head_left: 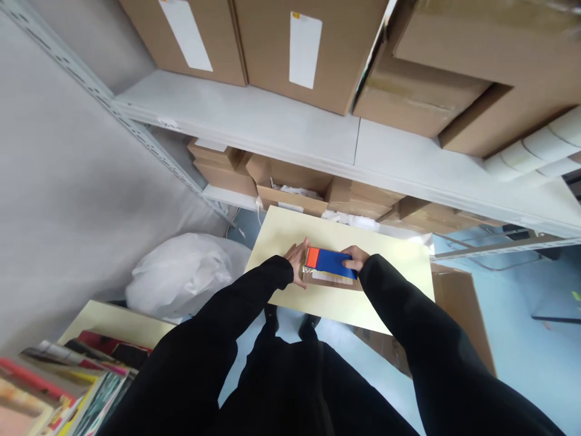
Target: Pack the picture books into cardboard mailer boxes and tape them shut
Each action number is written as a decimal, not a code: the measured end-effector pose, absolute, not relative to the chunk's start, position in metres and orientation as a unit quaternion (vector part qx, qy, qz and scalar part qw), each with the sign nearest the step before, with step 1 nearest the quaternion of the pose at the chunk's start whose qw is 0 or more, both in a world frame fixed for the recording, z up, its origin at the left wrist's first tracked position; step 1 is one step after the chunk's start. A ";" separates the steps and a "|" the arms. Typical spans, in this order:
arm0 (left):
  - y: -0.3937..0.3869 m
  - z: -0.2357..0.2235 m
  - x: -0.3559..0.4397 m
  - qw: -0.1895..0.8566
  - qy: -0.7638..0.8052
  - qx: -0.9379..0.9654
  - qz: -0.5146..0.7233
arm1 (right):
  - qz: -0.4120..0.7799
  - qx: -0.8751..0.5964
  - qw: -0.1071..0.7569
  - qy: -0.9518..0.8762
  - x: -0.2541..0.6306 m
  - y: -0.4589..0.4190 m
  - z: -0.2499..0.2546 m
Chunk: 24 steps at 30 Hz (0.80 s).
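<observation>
A flat blue packet with an orange end [336, 263] is over a small brown cardboard box [324, 282] on the pale yellow table [390, 239]. My right hand [356, 258] grips the packet at its right end, thumb on top. At the left, my left hand [297, 262] has its fingers spread along the near end of the box, beside the packet's orange end. Clear, shiny plastic shows at that end. A white label lies on the box, partly covered by the packet. I cannot tell whether the packet rests inside the box or just above it.
A metal shelf [272, 124] with large cardboard boxes [267, 51] rises behind the table. Open cartons [290, 175] stand on its lower level. A white plastic bag [181, 272] bulges at left, above books [86, 378]. A carton [460, 303] is on the floor at right.
</observation>
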<state>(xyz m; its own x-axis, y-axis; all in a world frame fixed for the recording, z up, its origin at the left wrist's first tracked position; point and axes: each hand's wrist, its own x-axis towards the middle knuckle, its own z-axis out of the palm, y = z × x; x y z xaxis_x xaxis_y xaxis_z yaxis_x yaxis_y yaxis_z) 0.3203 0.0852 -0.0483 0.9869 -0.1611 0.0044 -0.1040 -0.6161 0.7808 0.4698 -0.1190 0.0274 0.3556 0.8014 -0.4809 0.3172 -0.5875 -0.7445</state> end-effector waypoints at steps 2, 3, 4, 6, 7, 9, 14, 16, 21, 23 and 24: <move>0.081 -0.053 0.319 0.428 -0.066 0.901 -0.012 | 0.430 -0.780 0.270 -0.367 0.469 -0.118 0.029; 0.080 -0.055 0.318 0.421 -0.064 0.905 -0.008 | 0.423 -0.783 0.265 -0.371 0.469 -0.118 0.030; 0.079 -0.056 0.317 0.411 -0.061 0.909 -0.009 | 0.416 -0.787 0.259 -0.374 0.468 -0.118 0.031; 0.078 -0.057 0.318 0.391 -0.050 0.919 -0.024 | 0.404 -0.795 0.243 -0.381 0.468 -0.118 0.033; 0.077 -0.057 0.318 0.383 -0.044 0.922 -0.032 | 0.401 -0.798 0.234 -0.384 0.469 -0.119 0.034; 0.078 -0.055 0.320 0.369 -0.036 0.928 -0.039 | 0.401 -0.803 0.217 -0.383 0.472 -0.124 0.038; 0.085 -0.052 0.323 0.327 -0.047 0.943 -0.047 | 0.418 -0.813 0.197 -0.355 0.492 -0.157 0.052; 0.090 -0.051 0.324 0.308 -0.046 0.948 -0.061 | 0.415 -0.814 0.176 -0.366 0.503 -0.177 0.057; 0.093 -0.045 0.327 0.249 -0.034 0.965 -0.072 | 0.411 -0.828 0.155 -0.348 0.524 -0.230 0.056; 0.091 -0.041 0.328 0.228 -0.034 0.970 -0.079 | 0.418 -0.829 0.150 -0.339 0.529 -0.249 0.050; 0.090 -0.040 0.329 0.219 -0.035 0.972 -0.083 | 0.419 -0.830 0.151 -0.336 0.532 -0.258 0.047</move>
<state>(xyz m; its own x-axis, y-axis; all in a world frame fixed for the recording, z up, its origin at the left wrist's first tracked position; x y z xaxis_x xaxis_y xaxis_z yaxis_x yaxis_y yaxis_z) 0.3293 0.0904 -0.0395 0.9838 -0.1040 -0.1461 -0.0312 -0.9015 0.4316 0.5317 -0.2577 0.0473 0.4230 0.6839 -0.5944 0.4316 -0.7289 -0.5314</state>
